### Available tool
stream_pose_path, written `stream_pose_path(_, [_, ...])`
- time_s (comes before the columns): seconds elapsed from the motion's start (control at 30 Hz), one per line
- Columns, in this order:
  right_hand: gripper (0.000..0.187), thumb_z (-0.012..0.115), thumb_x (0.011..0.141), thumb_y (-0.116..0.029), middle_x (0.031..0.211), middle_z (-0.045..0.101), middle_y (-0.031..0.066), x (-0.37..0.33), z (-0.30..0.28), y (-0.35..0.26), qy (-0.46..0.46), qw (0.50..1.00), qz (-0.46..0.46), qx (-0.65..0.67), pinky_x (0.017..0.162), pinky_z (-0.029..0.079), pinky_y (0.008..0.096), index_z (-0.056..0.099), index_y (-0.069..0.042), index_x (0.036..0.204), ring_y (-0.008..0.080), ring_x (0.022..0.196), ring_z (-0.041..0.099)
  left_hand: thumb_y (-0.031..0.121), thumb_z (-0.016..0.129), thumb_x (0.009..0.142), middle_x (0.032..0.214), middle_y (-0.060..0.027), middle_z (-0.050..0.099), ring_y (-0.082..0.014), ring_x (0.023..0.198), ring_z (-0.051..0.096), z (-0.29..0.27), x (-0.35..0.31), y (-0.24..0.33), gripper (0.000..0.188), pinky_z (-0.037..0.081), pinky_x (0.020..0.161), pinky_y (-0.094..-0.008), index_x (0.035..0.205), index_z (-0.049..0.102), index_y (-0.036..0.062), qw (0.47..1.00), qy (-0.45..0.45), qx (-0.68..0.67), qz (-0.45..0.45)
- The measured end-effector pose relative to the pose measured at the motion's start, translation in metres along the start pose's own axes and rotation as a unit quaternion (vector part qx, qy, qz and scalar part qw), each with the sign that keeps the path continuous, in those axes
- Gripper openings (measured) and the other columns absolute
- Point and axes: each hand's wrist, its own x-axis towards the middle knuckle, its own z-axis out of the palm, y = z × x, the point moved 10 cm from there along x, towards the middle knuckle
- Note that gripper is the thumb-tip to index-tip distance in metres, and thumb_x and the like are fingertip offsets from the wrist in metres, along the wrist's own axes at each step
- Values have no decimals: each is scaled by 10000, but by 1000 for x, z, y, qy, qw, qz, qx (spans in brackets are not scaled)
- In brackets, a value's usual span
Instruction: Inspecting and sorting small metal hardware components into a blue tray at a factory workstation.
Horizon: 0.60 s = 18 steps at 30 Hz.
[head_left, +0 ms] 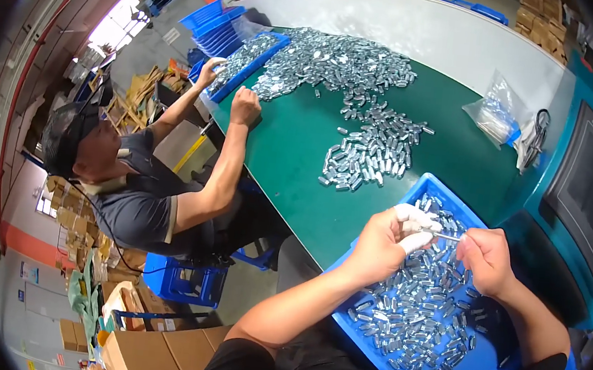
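My left hand [385, 245], white coverings on its fingertips, pinches a small silvery metal part that the fingers mostly hide. My right hand [489, 257] is closed around a thin metal rod [448, 237], whose far end meets the left fingertips. Whether the rod is inside the part or only against it, I cannot tell. Both hands are above a blue plastic bin [351, 317], in which many short, shiny metal pieces [416, 311] lie loose.
Across the green tabletop [290, 177] spread a large heap of metal pieces [337, 60] and a smaller pile [375, 150]. At left, a co-worker [153, 192] reaches to a filled blue tray [247, 66]. A teal machine with a dark panel [585, 188] and a plastic bag [496, 115] are at right.
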Motion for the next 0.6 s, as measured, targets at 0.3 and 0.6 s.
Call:
stream_pose_path(0.3, [265, 540, 928, -76, 607, 580, 130, -4, 15, -11, -64, 996, -44, -35, 522, 443, 357, 575, -3, 675, 242, 525, 582, 22, 673, 922, 837, -47, 675, -102, 739, 641, 17, -5, -24, 85, 515, 656, -248, 936, 590, 38, 995, -57, 47, -71])
stream_pose_path(0.6, [431, 491, 1042, -294, 543, 468, -11, -23, 54, 32, -181, 914, 209, 296, 472, 319, 245, 601, -44, 709, 70, 483, 406, 10, 762, 838, 885, -68, 699, -133, 805, 679, 30, -18, 16, 151, 550, 702, -279, 952, 663, -2, 939, -93, 307, 122])
